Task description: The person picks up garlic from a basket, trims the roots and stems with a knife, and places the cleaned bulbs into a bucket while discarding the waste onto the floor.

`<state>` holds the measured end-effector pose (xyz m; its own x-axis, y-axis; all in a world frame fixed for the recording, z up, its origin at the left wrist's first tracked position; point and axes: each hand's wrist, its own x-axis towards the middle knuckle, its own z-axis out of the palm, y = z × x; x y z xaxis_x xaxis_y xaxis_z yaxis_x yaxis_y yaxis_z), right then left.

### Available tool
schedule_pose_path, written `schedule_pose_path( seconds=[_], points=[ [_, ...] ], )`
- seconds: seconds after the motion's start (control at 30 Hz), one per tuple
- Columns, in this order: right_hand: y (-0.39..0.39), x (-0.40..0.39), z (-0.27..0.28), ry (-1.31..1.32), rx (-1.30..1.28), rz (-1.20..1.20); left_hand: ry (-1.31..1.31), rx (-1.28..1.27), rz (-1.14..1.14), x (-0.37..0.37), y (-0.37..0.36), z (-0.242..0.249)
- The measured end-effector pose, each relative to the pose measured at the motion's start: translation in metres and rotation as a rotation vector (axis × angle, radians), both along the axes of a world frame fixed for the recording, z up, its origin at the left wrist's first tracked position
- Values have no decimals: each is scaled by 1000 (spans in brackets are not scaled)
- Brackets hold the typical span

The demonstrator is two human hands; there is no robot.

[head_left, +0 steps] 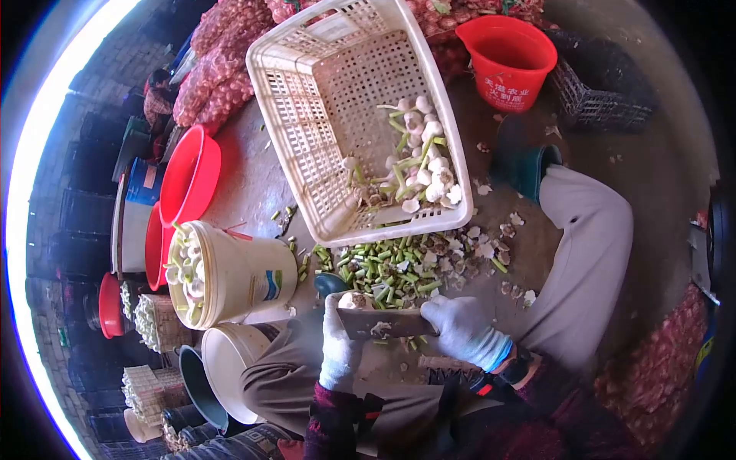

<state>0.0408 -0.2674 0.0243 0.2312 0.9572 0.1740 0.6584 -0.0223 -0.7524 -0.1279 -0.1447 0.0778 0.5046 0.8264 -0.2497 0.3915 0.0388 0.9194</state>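
My left hand (338, 346), in a pale glove, is closed around a garlic bulb (356, 300) in front of my lap. A dark, flat blade (383, 323) lies across just below the bulb. The blade's right end is in my right hand (466, 328), also gloved, with its fingers wrapped round it. Beyond my hands, cut green stem pieces (391, 264) and papery skins are scattered on the floor. The large white plastic crate (303, 138) stands tilted in view, with garlic bulbs (431, 165) heaped at its right side, some with green stems.
At the left stands a white bucket (245, 272) full of garlic, near red basins (201, 176). A red bucket (510, 65) and a dark crate (606, 100) are at the upper right. Net sacks (218, 65) are piled behind. Another person (157, 103) is at the far left.
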Motion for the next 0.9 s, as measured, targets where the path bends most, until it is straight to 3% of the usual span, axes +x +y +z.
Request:
schedule_pose_path(
  seconds=[0.23,0.27,0.33,0.4,0.47,0.5,0.53,0.6,0.7,0.73,0.77,0.8,0.87,0.9],
  points=[
    [9,0,-44,21,-92,15,-16,-16,86,13,0,-17],
    [10,0,-53,38,-143,3,-5,-36,83,12,-2,-19],
    [13,11,-86,-19,-564,-15,-82,4,21,9,-2,-12],
    [21,10,-90,30,-568,-43,-271,-25,90,18,4,1],
    [19,3,-83,196,-598,-172,-191,-127,245,25,8,7],
    [13,0,-81,227,-549,-151,10,185,98,0,21,-32],
    [8,-7,-81,225,-552,-151,9,183,98,4,17,-24],
    [10,-19,-83,530,-603,-266,-379,-274,378,18,9,-12],
    [29,-19,-14,616,-50,-358,-668,-393,429,18,8,-30],
    [34,-20,-9,715,88,-387,-745,-454,458,23,7,-34],
    [36,-20,-16,611,111,-305,-739,-463,461,29,7,-40],
    [42,-30,-38,650,-38,-263,-853,-544,462,35,5,-47],
    [28,-52,-138,399,-394,-4,-1052,-646,466,38,6,-52],
    [19,-58,-166,234,-447,86,-995,-595,510,29,13,-57]
  ],
)
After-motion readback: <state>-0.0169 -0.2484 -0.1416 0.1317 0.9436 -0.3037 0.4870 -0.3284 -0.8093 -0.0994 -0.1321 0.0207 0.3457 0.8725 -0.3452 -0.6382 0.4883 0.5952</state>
